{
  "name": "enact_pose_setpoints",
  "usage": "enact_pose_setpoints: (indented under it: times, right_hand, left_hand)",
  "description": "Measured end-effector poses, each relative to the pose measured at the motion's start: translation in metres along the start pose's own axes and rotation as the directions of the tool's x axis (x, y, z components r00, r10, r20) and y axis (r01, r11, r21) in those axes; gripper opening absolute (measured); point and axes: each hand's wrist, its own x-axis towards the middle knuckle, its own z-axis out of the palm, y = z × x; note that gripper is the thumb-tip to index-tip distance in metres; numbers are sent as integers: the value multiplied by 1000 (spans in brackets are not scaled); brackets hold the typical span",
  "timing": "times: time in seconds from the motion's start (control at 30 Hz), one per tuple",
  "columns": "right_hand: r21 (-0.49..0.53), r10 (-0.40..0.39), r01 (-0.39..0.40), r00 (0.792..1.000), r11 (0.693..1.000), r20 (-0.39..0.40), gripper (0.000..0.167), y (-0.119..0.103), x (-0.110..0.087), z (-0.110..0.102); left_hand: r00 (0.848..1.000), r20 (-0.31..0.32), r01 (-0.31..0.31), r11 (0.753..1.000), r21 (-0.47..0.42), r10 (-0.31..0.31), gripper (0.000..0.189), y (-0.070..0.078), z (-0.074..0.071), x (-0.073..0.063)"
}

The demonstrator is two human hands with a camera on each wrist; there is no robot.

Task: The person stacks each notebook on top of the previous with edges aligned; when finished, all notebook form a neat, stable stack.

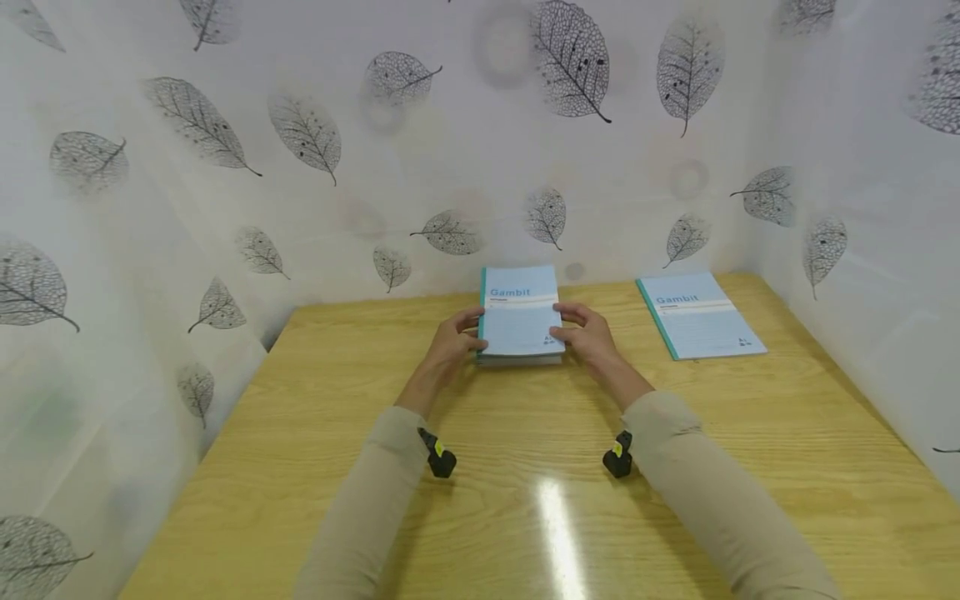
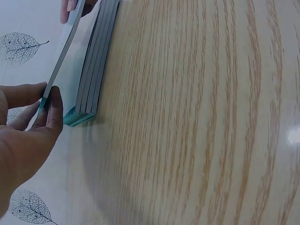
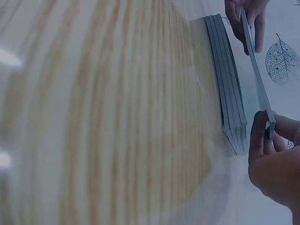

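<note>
Both hands hold one light blue notebook (image 1: 521,321), marked "Gambit", by its two sides. My left hand (image 1: 452,337) pinches the green spine edge between thumb and fingers; my right hand (image 1: 588,333) pinches the opposite edge. Under it lies a stack of several notebooks (image 2: 96,61) with green spines. Both wrist views show a gap between the held notebook (image 3: 258,70) and the stack (image 3: 226,79). In the left wrist view, the left hand (image 2: 28,126) has its thumb on the cover and its fingers beneath.
Another "Gambit" notebook (image 1: 701,317) lies flat on the wooden table (image 1: 337,375), to the right of the stack. A leaf-printed white curtain (image 1: 450,150) rises behind the table and along both sides. Small black devices (image 1: 441,460) sit at both wrists.
</note>
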Motion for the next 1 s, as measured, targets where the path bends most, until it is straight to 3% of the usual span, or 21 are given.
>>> enact_pose_setpoints:
  times: [0.33,0.67,1.0]
  right_hand:
    - [-22,9,-9,1000,1000,-10,52,2,0,4]
    - [-114,22,-23,1000,993,-8,49,3,-1,8]
    - [-152,11,-19,999,988,-52,45,1,-1,13]
  left_hand:
    - [1000,-22,-8,1000,25,9,66,-4,-1,-1]
    - [999,-21,-39,998,40,40,68,-7,0,-4]
    - [996,-44,-65,978,196,75,63,-3,2,-6]
